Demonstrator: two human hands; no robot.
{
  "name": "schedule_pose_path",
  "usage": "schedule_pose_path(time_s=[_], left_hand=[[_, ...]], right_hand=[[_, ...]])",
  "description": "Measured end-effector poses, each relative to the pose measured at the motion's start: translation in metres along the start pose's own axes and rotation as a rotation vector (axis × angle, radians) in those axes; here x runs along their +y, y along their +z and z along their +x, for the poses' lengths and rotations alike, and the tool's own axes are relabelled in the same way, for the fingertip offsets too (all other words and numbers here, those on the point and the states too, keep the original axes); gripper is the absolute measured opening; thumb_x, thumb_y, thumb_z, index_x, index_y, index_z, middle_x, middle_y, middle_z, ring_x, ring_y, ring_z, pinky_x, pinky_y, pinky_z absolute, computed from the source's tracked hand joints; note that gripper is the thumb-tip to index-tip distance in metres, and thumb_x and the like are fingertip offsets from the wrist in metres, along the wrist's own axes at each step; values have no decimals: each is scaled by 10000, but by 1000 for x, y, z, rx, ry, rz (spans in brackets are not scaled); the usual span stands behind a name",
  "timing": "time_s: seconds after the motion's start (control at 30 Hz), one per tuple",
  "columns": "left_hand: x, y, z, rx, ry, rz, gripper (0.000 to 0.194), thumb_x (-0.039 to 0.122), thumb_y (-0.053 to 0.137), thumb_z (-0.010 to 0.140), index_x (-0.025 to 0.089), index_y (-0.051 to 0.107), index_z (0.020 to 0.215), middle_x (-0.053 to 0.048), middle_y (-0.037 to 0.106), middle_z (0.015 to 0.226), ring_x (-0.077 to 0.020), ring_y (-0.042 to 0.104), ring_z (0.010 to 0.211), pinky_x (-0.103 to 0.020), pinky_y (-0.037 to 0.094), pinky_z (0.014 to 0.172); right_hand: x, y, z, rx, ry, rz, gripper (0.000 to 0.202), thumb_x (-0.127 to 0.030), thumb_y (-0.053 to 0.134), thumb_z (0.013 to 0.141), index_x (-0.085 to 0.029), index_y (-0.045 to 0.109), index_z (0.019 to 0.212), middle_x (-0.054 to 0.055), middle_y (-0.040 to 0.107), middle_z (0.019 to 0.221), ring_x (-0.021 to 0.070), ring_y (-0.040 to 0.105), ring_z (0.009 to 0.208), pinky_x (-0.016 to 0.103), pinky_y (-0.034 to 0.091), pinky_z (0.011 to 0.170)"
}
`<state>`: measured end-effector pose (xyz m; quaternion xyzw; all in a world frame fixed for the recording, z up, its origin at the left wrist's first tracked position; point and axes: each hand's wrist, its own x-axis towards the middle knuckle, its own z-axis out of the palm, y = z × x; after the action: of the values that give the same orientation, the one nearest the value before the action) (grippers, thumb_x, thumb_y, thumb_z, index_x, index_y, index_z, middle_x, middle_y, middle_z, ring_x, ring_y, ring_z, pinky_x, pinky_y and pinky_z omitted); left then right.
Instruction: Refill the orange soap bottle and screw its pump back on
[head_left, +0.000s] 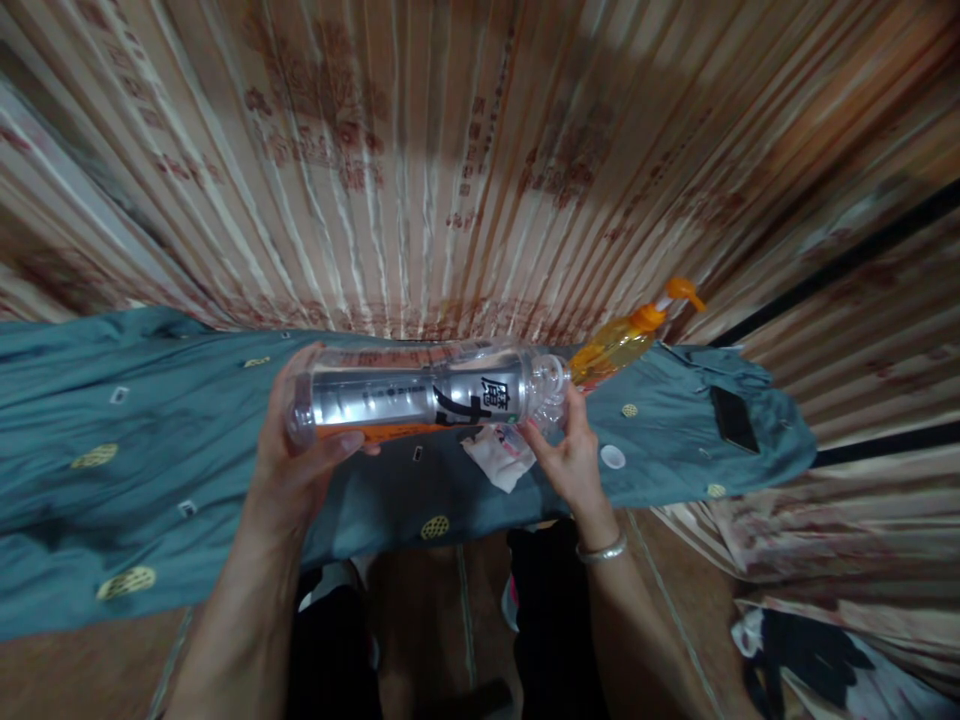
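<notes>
Head view showed a clear plastic bottle (409,358) held sideways above a dark green cloth (225,400), with both hands clamped on it: the left hand (289,475) gripped its base end and the right hand (571,455) its ridged neck. Its wrap-around label (390,397) was silver above orange, with 2 large black characters near the neck; whether the bottle had liquid in it could not be told. Just beyond the right hand, 1 pump bottle (616,345) with an orange head contained see-through yellow liquid, its lower part hidden, so its fill level was unclear. Beneath the clear bottle's neck, a crumpled white wrapper or tissue (499,462) lay on the cloth; farther right were 1 white disc (613,457) and 1 black phone (733,420).
</notes>
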<state>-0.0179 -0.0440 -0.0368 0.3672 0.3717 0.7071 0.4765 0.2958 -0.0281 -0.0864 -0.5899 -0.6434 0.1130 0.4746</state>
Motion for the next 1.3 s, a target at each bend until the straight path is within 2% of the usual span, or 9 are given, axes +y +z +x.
schedule_pose_path(time_s=[0.1, 0.27, 0.6, 0.73, 0.93, 1.03, 1.3], left_hand=[[0, 1, 0, 1, 28, 1, 886, 281, 1110, 413, 427, 812, 1236, -36, 665, 1217, -231, 671, 908, -248, 631, 411], [5, 5, 0, 54, 11, 31, 870, 305, 1117, 346, 331, 827, 1166, -76, 681, 1220, -284, 679, 962, -317, 666, 415], [10, 12, -1, 76, 86, 38, 846, 317, 1122, 318, 327, 848, 1119, -68, 685, 1123, -293, 678, 953, -295, 640, 376], [9, 8, -1, 27, 116, 73, 863, 339, 1120, 380, 326, 825, 1190, -79, 692, 1188, -288, 685, 983, -297, 661, 415], [3, -1, -1, -64, 194, 138, 780, 412, 1063, 587, 361, 771, 1308, -73, 671, 1240, -293, 698, 1049, -281, 676, 485], [4, 0, -2, -50, 202, 135, 783, 406, 1072, 566, 359, 781, 1291, -78, 668, 1262, -308, 691, 1057, -296, 675, 471], [4, 3, -5, -9, 231, 154, 817, 435, 1084, 529, 383, 792, 1291, -76, 662, 1278, -301, 679, 1044, -283, 658, 455]], right_hand=[[-1, 0, 0, -5, -6, 8, 748, -601, 739, 937, -206, 530, 1537, 179, 723, 1459, 350, 762, 1254, 559, 613, 1113], [-2, -1, 0, -2, -30, 9, 742, -592, 740, 943, -203, 531, 1539, 176, 725, 1448, 346, 757, 1259, 544, 617, 1105], [-4, -2, -1, 8, -28, -23, 731, -606, 727, 947, -209, 540, 1532, 166, 746, 1409, 348, 773, 1217, 519, 640, 1047], [-3, -2, -1, 1, -25, -7, 734, -608, 725, 947, -210, 535, 1534, 164, 748, 1412, 338, 775, 1216, 508, 642, 1046], [-2, -1, -2, 3, -23, -16, 753, -598, 739, 937, -214, 523, 1547, 164, 739, 1422, 341, 763, 1238, 515, 629, 1073], [-1, -2, -2, 3, -38, -25, 748, -594, 735, 940, -214, 522, 1549, 171, 716, 1458, 351, 747, 1276, 531, 611, 1105], [-1, -4, -1, -16, -23, -35, 749, -567, 751, 931, -216, 522, 1552, 163, 735, 1419, 348, 774, 1202, 523, 649, 1036]])
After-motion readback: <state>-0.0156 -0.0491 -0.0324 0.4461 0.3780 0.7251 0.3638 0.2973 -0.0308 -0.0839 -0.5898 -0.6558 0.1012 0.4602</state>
